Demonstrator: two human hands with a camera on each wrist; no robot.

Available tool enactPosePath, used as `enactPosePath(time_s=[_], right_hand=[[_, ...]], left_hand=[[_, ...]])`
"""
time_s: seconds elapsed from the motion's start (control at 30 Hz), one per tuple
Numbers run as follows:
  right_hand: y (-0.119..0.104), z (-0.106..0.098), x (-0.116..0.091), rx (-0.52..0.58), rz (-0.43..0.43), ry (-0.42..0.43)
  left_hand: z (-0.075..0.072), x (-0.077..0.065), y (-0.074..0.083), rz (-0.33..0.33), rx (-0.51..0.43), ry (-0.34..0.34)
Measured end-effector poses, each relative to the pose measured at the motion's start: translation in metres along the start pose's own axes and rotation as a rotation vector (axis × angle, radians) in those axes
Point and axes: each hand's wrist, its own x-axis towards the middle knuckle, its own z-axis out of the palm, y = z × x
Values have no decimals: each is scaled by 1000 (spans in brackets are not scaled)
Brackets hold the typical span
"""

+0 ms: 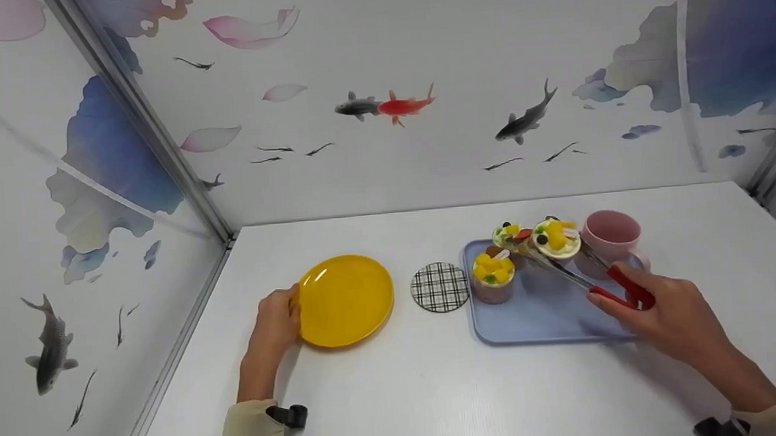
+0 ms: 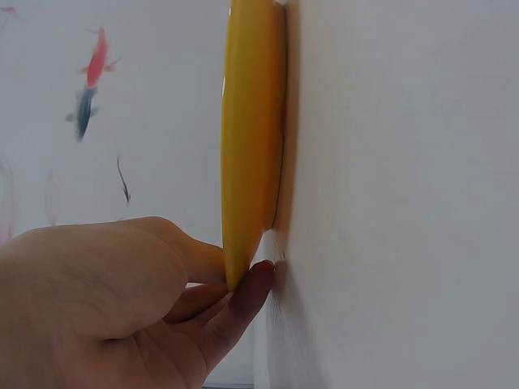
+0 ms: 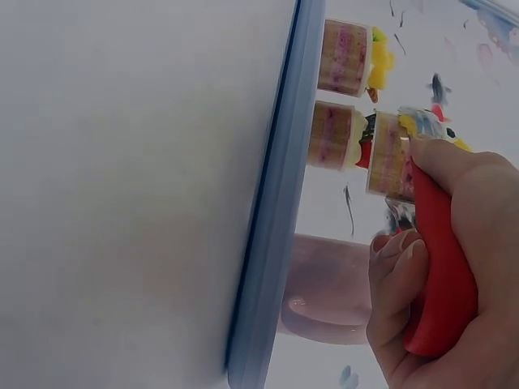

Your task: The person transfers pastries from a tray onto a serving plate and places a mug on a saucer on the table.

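Note:
My left hand (image 1: 276,321) pinches the left rim of a round yellow plate (image 1: 346,301) lying on the table. In the left wrist view the thumb is over the rim of the plate (image 2: 251,121) and fingers are beneath it. My right hand (image 1: 675,312) grips metal tongs with red handles (image 1: 621,297). Between the tong arms, a fruit-topped dessert cup (image 1: 555,239) is raised above the blue tray (image 1: 533,326). Two more dessert cups, one at the front left (image 1: 494,280) and one behind (image 1: 507,233), stand on the tray; the held cup partly hides the rear one.
A pink mug (image 1: 611,233) stands at the tray's back right, close to the tongs. Between plate and tray lies a round checked coaster (image 1: 439,287), against the tray's left edge. Printed walls (image 1: 385,171) enclose the white table (image 1: 384,404) at the back and left.

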Motion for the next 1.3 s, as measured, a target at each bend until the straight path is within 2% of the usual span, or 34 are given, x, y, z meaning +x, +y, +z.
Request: enactPosePath(time_s=[0.17, 0.33, 0.6, 1.03, 1.3], right_hand=[[-4, 1, 0, -3, -12, 27], [-9, 1, 1, -8, -27, 41], [-20, 0, 3, 9, -26, 52], [-43, 9, 10, 73, 8, 1], [-58, 22, 13, 97, -28, 5]], left_hand=[[0, 0, 0, -7, -11, -8], [0, -1, 0, 21, -14, 12], [0, -1, 1, -25, -16, -2], [1, 1, 1, -34, 18, -15], [1, 1, -1, -27, 11, -9]])
